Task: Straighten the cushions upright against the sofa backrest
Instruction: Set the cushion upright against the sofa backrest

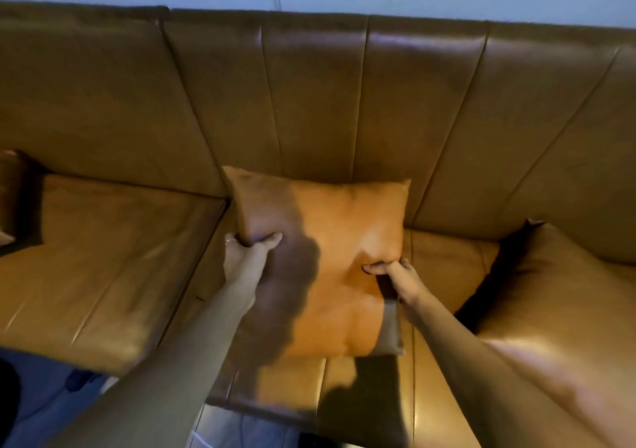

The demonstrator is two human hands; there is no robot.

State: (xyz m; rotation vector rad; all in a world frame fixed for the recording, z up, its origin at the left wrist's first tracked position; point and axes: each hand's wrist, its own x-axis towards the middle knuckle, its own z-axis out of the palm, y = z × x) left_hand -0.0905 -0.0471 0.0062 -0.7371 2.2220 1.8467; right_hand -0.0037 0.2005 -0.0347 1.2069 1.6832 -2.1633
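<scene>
Orange cushion [330, 262] sits between my hands, its top edge touching the backrest [309, 96]. My left hand [246, 251] pinches its left edge; my right hand [395, 272] grips the right edge. I judge it mid-straightening: next, tip it upright against the backrest.

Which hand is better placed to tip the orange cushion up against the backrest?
Left, probably. The left hand grips the orange cushion higher up its edge, nearer the backrest; the right hand pinches lower.

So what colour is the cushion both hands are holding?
Plain orange, no pattern: the cushion shows best in the head view, partly shadowed on its left side.
</scene>
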